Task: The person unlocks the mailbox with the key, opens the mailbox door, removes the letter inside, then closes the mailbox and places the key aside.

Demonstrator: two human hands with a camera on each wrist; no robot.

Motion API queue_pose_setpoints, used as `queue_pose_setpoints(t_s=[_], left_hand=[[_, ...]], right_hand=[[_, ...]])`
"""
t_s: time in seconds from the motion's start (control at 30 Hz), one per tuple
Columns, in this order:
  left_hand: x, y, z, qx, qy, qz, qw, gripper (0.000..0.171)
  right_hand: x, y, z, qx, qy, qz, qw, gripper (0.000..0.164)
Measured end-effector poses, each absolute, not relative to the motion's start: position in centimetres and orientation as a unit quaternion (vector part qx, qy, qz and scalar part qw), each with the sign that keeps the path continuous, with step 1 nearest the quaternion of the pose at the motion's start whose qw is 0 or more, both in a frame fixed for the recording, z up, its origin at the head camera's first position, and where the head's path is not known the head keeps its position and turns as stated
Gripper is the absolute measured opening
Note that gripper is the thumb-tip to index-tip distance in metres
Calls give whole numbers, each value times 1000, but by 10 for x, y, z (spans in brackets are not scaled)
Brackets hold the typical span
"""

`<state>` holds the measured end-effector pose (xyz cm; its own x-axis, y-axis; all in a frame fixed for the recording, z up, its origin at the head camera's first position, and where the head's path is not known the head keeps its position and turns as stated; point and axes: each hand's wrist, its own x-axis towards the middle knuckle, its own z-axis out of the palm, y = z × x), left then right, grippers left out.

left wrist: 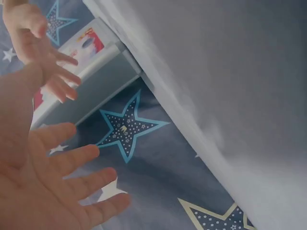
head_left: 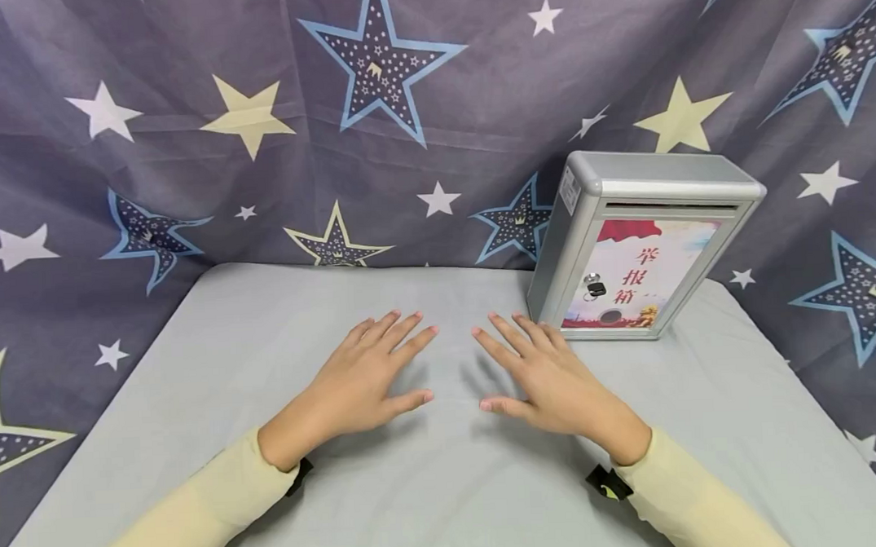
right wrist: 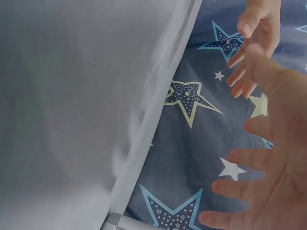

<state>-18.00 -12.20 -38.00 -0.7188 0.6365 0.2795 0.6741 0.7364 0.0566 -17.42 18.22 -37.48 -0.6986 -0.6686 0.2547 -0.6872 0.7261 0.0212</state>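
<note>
Both hands hover palm down above the grey table with fingers spread and nothing held. My left hand point(head_left: 362, 379) is left of centre, its fingers pointing up and to the right. Opposite it, my right hand point(head_left: 556, 374) points up and to the left, its fingertips overlapping the lower left corner of a silver metal box point(head_left: 653, 240) in the head view. The box stands upright at the back right, with a slot near the top and a red-and-white front panel bearing Chinese characters. A key point(head_left: 596, 289) sits in the panel's lock. In the left wrist view, the box point(left wrist: 91, 91) shows behind the hands.
A pale grey cloth covers the table point(head_left: 433, 502). Behind and around it hangs a dark curtain point(head_left: 178, 40) printed with stars. Small black bands point(head_left: 609, 483) show at the cuffs of the cream sleeves point(head_left: 700, 490).
</note>
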Motion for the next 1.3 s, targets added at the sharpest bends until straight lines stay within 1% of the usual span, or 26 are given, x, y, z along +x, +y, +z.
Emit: queue_pose_setpoints(t_s=[0.17, 0.33, 0.43, 0.57, 0.73, 0.97, 1.17, 1.3], left_hand=[[-183, -119, -379, -348, -917, -123, 151, 73], [-190, -116, -373, -337, -911, -176, 158, 66], [-195, -114, -369, -324, -908, -210, 160, 62], [-201, -112, -367, -314, -903, -252, 152, 57], [-208, -110, -366, -323, -896, -273, 133, 55], [-223, -104, -356, -340, -885, -284, 146, 52], [-232, -93, -356, -348, -866, -319, 165, 49], [-235, -83, -357, -350, -852, -348, 176, 48]], right_hand=[[-178, 180, -374, 367, -919, 47, 139, 81], [-184, 176, -369, 374, -913, 69, 149, 71], [-189, 176, -366, 381, -906, 82, 165, 65], [-198, 179, -364, 397, -893, 101, 187, 61], [-208, 185, -363, 428, -871, 113, 212, 57], [-223, 196, -352, 436, -849, 123, 272, 53], [-229, 203, -346, 436, -825, 148, 329, 49], [-232, 205, -341, 437, -804, 162, 369, 44]])
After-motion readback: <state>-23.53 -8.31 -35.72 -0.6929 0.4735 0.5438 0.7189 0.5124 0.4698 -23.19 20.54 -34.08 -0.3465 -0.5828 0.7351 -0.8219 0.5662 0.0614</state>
